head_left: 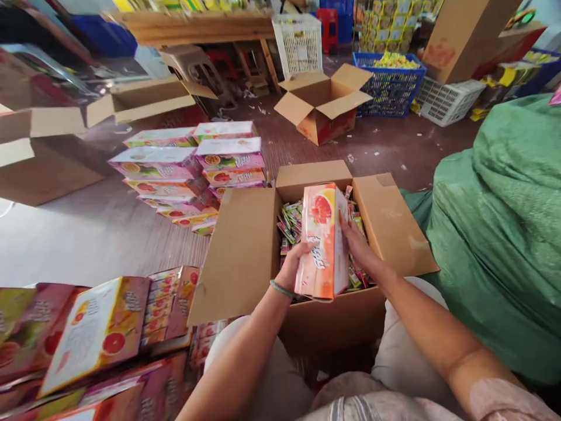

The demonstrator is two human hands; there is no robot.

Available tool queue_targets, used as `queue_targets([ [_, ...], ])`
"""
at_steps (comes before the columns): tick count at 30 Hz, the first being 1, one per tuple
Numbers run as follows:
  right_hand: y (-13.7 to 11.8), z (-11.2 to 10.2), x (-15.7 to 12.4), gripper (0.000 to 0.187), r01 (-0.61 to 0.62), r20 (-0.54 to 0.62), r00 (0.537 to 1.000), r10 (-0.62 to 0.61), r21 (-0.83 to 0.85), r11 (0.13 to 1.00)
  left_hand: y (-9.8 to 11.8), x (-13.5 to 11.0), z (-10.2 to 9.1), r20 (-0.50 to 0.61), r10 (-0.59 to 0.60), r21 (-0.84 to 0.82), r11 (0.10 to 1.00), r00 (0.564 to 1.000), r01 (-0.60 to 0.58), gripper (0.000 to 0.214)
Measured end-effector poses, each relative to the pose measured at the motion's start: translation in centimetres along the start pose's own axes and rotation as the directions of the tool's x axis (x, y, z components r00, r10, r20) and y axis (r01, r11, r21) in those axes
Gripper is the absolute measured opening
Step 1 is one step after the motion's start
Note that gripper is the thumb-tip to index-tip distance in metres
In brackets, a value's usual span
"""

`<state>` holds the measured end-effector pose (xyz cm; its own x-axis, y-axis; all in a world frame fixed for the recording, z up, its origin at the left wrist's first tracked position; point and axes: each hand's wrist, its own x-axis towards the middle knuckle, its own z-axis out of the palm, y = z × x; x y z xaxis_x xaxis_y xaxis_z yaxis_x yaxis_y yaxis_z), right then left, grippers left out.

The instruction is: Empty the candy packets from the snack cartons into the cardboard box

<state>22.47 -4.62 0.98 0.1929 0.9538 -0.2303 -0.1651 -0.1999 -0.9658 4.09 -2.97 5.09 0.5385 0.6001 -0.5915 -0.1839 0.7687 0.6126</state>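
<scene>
An orange-and-pink printed carton [322, 242] with a grapefruit picture stands upright over an open cardboard box [245, 251]. My left hand [295, 266] grips its lower left side, fingers wrapped round the edge. My right hand [357, 245] presses against its right side, fingers closed on it. Inside the cardboard box lie several small colourful sachets [291, 225].
Stacked pink and white printed cartons [193, 169] sit on the floor to the left. Flat cartons [96, 333] pile at lower left. A green sack [499, 228] bulks on the right. Another open cardboard box [322, 105], a blue basket [388, 82] and white crates [298, 41] stand further back.
</scene>
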Motion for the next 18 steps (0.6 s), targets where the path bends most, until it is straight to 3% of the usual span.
queue_targets([
  [1,-0.2,-0.5,0.2,0.093,0.105,-0.044,0.992,-0.117,-0.205,0.973,0.2,0.2,-0.5,-0.04,0.002,-0.034,0.999,0.999,-0.003,0.088],
  [2,-0.6,-0.9,0.3,0.092,0.229,-0.038,0.963,-0.265,-0.398,0.888,0.5,0.3,-0.9,-0.077,0.022,-0.043,0.999,0.997,-0.026,0.092],
  [4,-1.4,-1.3,0.0,0.081,0.475,0.165,0.853,-0.495,-0.638,0.606,1.5,0.4,-1.5,-0.125,0.101,0.015,0.995,0.987,-0.1,0.1],
  [5,-1.7,-1.3,-0.3,0.075,0.584,0.322,0.786,-0.527,-0.669,0.461,1.9,0.3,-1.6,-0.139,0.135,0.062,0.99,0.981,-0.127,0.104],
  [6,-2.0,-1.1,-0.8,0.07,0.677,0.477,0.716,-0.51,-0.654,0.337,2.3,0.2,-1.8,-0.148,0.154,0.111,0.984,0.977,-0.138,0.107],
  [8,-2.0,-0.6,-1.7,0.066,0.794,0.697,0.598,-0.396,-0.582,0.174,2.6,0.2,-2.1,-0.167,0.161,0.202,0.971,0.973,-0.126,0.111],
  [10,-1.7,-0.1,-2.4,0.052,0.833,0.792,0.551,-0.263,-0.543,0.109,2.5,0.3,-2.7,-0.186,0.156,0.282,0.954,0.97,-0.1,0.111],
  [13,-1.2,0.0,-2.7,0.017,0.845,0.834,0.53,-0.151,-0.505,0.174,1.8,0.7,-4.2,-0.192,0.066,0.314,0.949,0.979,-0.002,0.113],
  [16,-1.8,-0.2,-2.6,0.019,0.814,0.808,0.535,-0.249,-0.412,0.409,1.2,1.0,-5.8,-0.16,-0.113,0.243,0.958,0.981,0.15,0.119],
  [18,-2.8,-0.3,-2.6,0.023,0.723,0.73,0.604,-0.32,-0.333,0.605,0.7,1.1,-6.1,-0.063,-0.193,0.185,0.962,0.979,0.201,0.115],
])
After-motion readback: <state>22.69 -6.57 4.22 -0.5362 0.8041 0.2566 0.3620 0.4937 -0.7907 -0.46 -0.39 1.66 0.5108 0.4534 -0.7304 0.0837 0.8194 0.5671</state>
